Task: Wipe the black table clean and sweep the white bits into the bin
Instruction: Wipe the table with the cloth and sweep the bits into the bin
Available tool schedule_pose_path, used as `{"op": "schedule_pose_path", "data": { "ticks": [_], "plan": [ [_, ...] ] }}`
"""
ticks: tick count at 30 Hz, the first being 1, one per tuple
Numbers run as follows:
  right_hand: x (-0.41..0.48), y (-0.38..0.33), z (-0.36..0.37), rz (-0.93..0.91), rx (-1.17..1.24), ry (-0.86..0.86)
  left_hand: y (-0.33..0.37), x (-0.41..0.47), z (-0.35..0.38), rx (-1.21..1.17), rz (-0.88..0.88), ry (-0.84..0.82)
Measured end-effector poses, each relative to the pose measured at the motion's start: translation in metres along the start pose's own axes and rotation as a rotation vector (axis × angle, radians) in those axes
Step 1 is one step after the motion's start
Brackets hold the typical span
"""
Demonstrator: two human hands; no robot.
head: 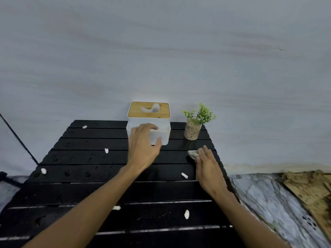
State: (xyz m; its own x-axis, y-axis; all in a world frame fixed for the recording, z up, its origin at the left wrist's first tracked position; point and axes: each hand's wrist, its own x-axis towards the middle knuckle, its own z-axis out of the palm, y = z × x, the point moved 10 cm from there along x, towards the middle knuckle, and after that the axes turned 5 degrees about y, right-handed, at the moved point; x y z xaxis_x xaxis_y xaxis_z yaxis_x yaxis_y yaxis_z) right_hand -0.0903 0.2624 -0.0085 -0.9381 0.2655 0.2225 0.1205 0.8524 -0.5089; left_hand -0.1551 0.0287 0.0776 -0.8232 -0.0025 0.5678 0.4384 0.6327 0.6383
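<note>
A pale grey wall (pixel 161 51) fills the whole upper half of the frame. Below it, the black table (pixel 89 190) of wide slats spreads across the lower left and centre, its far edge reaching the middle of the frame. In the lower right corner lies a marbled floor (pixel 265 199) with a torn piece of brown cardboard (pixel 311 188) at the right edge.

Two bare forearms enter from the bottom. The left hand (pixel 143 145), at the centre of the frame, grasps the near side of a white tissue box (pixel 161 135) with a wooden lid (a tissue sticks up through the slot); fingers wrap its left face and the thumb presses the front. The right hand (pixel 207 169), right of centre, lies flat with its fingers pressing a crumpled pale cloth (pixel 193 153) onto the slats, just in front of the small potted plant (pixel 195 122), which stands right of the box in a clear, pebble-filled holder.

White bits are scattered over the slats: one (pixel 84 127) near the far left corner, one (pixel 106 150) left of centre, one (pixel 43 170) at the left edge, one (pixel 184 175) just left of the right hand, one (pixel 116 208) beside the left forearm, and one (pixel 186 214) lower centre. No bin shows in this view
</note>
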Motion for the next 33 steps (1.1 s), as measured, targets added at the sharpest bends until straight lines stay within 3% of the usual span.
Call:
{"op": "schedule_pose_path", "data": {
  "ticks": [4,10,14,17,19,22,23,25,27,33],
  "plan": [
    [0.014,-0.028,0.013,0.012,-0.083,0.006,-0.061,0.007,-0.035,0.225,-0.063,-0.087],
    [-0.023,-0.105,0.042,-0.358,0.143,-0.272,-0.068,0.014,-0.022,0.118,0.053,-0.252],
    [-0.056,-0.142,0.044,-0.532,0.282,-0.395,-0.064,0.020,-0.017,0.077,0.050,-0.240],
    [-0.044,-0.133,0.030,-0.343,0.535,-0.399,-0.064,0.027,-0.020,0.072,0.014,-0.194],
    [-0.023,-0.110,0.008,-0.156,0.667,-0.226,-0.062,0.027,-0.022,0.067,0.017,-0.162],
    [-0.002,-0.074,-0.030,-0.051,0.468,0.156,-0.060,0.025,-0.030,0.034,0.005,-0.109],
    [0.002,-0.068,-0.027,-0.048,0.359,0.165,-0.059,0.024,-0.033,0.026,0.004,-0.097],
    [0.004,-0.056,0.005,-0.007,0.099,-0.015,-0.058,0.025,-0.040,0.015,0.007,-0.070],
    [0.001,-0.049,0.030,0.006,-0.091,-0.089,-0.056,0.028,-0.052,-0.002,0.018,-0.040],
    [0.024,-0.067,0.047,-0.018,-0.081,-0.024,-0.043,0.051,-0.090,-0.093,0.102,0.020]
  ]
}}
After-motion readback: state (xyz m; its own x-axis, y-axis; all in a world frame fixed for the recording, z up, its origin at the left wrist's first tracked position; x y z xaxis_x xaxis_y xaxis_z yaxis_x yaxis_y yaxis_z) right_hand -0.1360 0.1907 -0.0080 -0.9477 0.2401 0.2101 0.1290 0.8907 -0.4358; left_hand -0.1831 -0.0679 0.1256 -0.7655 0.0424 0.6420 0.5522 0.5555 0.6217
